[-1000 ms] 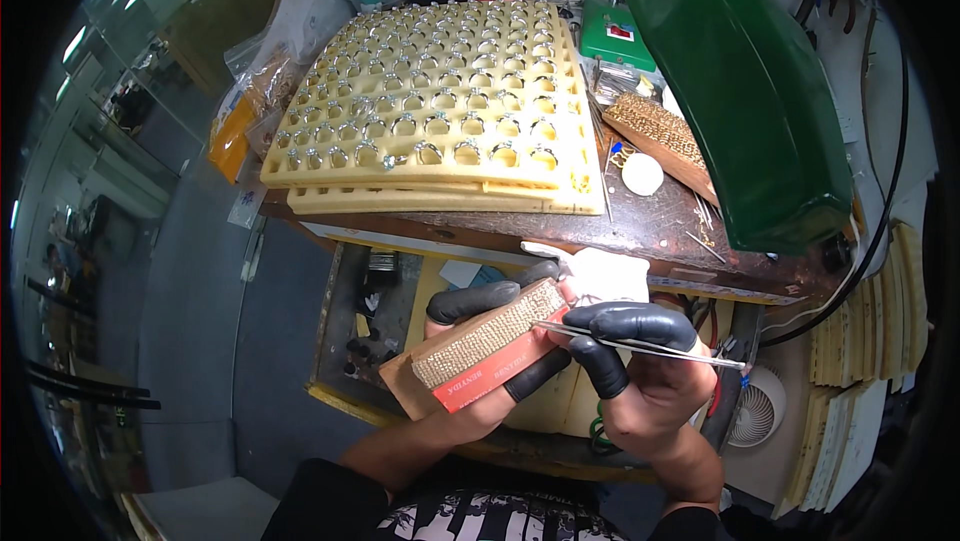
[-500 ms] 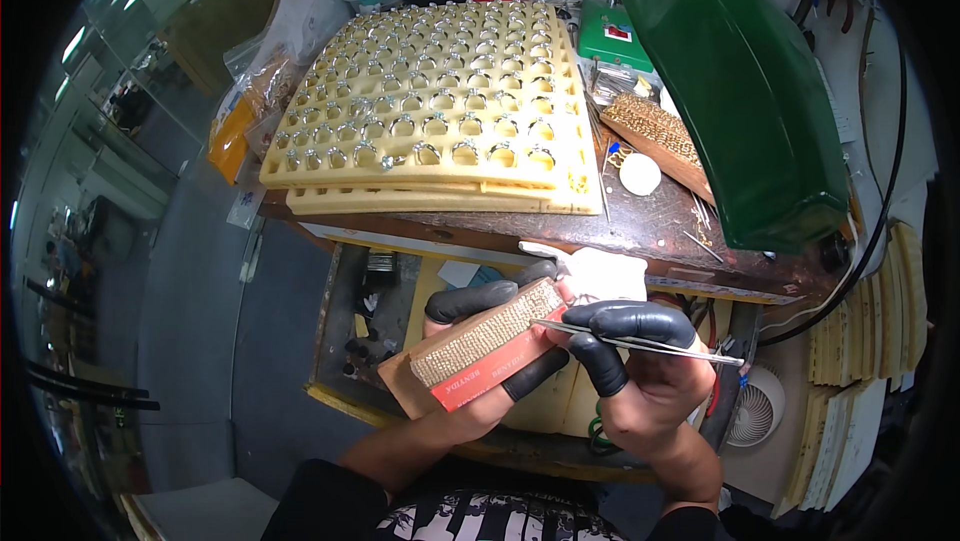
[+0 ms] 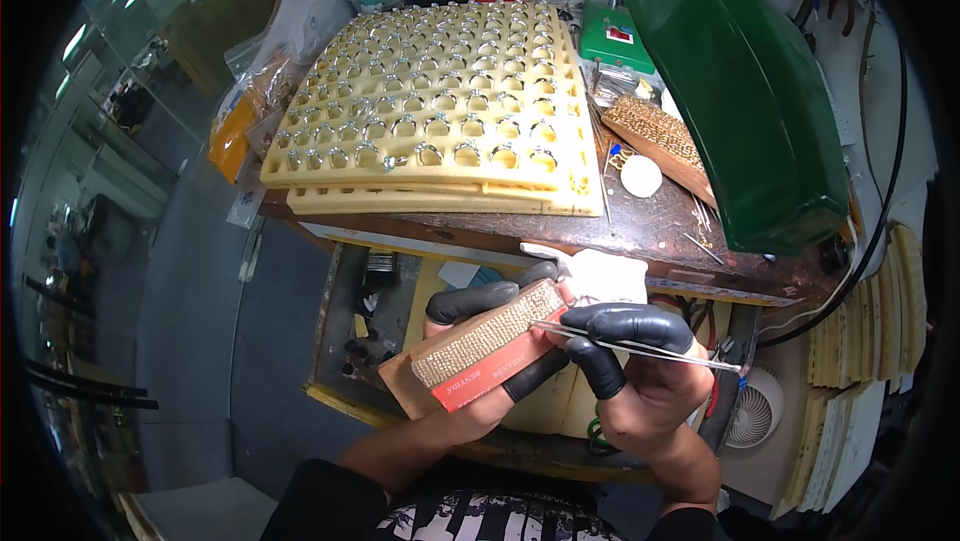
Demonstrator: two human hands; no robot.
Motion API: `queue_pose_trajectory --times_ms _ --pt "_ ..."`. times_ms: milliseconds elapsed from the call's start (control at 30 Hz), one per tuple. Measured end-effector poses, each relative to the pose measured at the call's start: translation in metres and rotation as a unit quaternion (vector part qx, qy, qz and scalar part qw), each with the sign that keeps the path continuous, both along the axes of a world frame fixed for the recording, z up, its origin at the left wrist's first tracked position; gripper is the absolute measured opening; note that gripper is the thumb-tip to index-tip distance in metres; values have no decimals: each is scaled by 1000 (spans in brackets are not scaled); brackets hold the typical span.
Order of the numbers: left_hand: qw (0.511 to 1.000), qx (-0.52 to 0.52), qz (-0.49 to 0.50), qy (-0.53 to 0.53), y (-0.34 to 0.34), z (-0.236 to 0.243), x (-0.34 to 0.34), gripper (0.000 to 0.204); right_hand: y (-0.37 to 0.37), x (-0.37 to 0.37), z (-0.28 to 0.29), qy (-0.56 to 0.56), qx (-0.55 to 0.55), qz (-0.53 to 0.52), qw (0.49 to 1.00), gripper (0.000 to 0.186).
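Note:
My left hand, with black finger covers, grips a wooden block tilted over the open drawer. Rows of tiny gold-coloured pieces cover the block's upper face, and a red label runs along the side towards me. Black covers also sit on the fingers of my right hand, which is closed on a pair of metal tweezers. Its tips touch or hover just over the block's right end; I cannot tell whether they pinch a piece.
Foam trays of rings fill the bench's left. A second gold-topped wooden block, a white disc and a large green lamp shade stand right. White material lies behind my hands. A fan sits lower right.
The tweezers' rear end has dipped slightly and their arms look a little wider apart. The block and my left hand stay almost still.

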State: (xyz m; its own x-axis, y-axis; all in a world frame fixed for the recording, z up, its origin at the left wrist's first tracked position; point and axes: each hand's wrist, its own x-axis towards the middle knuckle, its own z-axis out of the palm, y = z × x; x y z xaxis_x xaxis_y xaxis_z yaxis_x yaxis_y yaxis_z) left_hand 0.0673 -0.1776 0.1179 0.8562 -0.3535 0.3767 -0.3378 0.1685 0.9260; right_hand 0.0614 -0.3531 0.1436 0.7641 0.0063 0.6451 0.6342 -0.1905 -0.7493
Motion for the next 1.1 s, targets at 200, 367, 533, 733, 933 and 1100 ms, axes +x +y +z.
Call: queue_pose_trajectory --times_ms 200,367,533,733,933,1100 --pt "994 -82 27 72 -7 -2 -3 53 0 0 -1 4 2 1 1000 27" --pt "985 -156 44 62 -12 -3 -5 47 1 -1 -2 8 16 1 1000 26" --pt "985 -150 58 56 -15 -2 -5 41 1 -1 -2 12 23 -9 1000 26" --pt "978 -181 59 89 -9 -3 -7 45 3 -5 2 57 89 10 994 24" --pt "994 -45 91 -31 -3 -17 -1 63 -4 -8 9 126 186 -14 974 23" --pt "992 -107 55 39 -4 -25 -1 71 -7 -4 10 141 156 -16 977 23"
